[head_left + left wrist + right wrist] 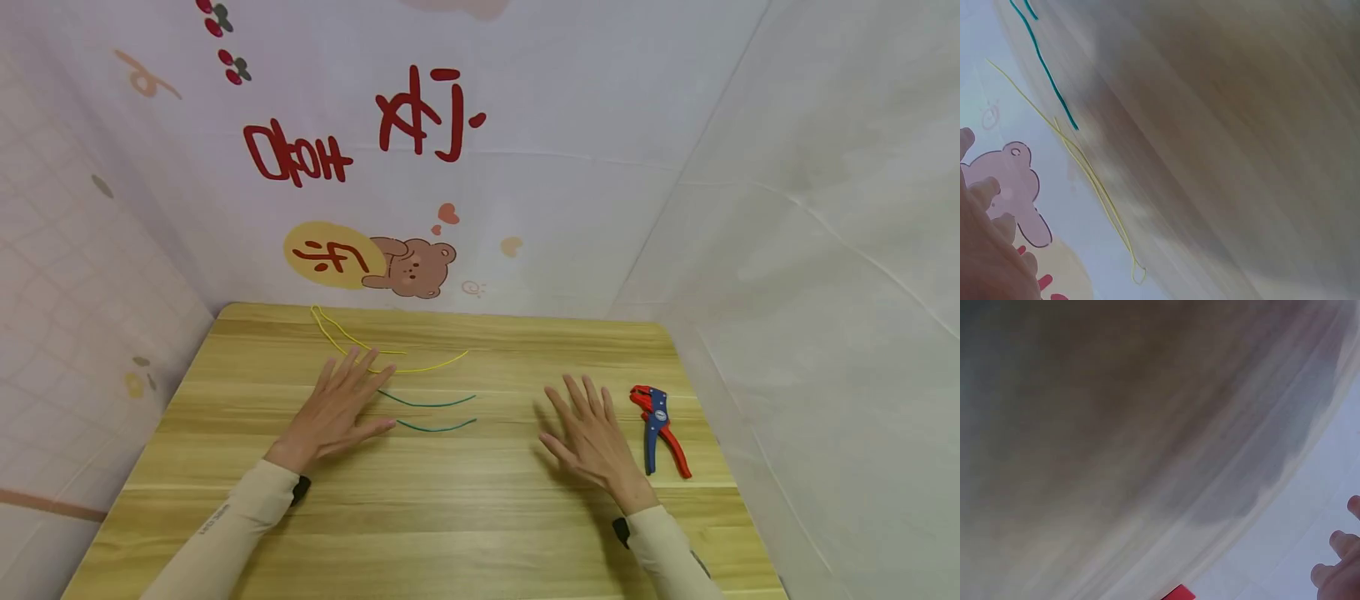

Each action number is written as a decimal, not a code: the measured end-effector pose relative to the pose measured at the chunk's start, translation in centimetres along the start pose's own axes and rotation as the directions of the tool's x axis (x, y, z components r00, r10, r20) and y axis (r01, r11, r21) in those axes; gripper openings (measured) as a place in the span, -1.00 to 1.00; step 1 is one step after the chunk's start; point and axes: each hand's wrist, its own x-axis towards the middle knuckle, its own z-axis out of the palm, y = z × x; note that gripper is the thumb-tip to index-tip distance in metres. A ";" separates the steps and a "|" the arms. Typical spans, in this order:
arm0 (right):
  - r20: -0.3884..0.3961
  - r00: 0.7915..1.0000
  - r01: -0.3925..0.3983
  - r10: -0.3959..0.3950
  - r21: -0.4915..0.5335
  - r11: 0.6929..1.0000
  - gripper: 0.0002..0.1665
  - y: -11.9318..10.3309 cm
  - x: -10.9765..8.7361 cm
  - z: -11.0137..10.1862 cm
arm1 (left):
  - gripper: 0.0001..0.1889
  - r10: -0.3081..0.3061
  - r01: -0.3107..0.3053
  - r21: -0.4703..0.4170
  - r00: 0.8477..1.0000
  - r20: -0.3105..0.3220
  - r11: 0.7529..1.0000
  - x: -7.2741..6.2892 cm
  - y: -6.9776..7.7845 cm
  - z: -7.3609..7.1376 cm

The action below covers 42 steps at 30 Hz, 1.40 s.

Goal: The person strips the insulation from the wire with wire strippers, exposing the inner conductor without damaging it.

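Note:
My left hand (336, 414) is spread with straight fingers at the left of the table, holding nothing. Its fingertips overlap the yellow wire (431, 367) in the head view; whether they touch it I cannot tell. Two short green wires, the upper green wire (431, 406) and the lower green wire (435, 430), lie curved to the right of that hand. My right hand (592, 437) is spread too, nothing in it, with a shadow on the wood beside it. Just right of it lies a red and blue wire stripper (658, 421), its handles toward me.
The wooden table (450, 517) has its back edge against a white wall covering (555, 208) printed with a bear and red characters. More white sheeting (840, 292) stands along the right side, and patterned sheeting (67, 292) along the left.

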 end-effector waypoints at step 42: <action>0.061 0.962 -0.273 0.267 0.132 0.953 -0.01 4.4 -6.1 -2.8 | -0.10 0.052 -0.031 -0.232 0.995 0.088 0.972 6.3 4.1 2.0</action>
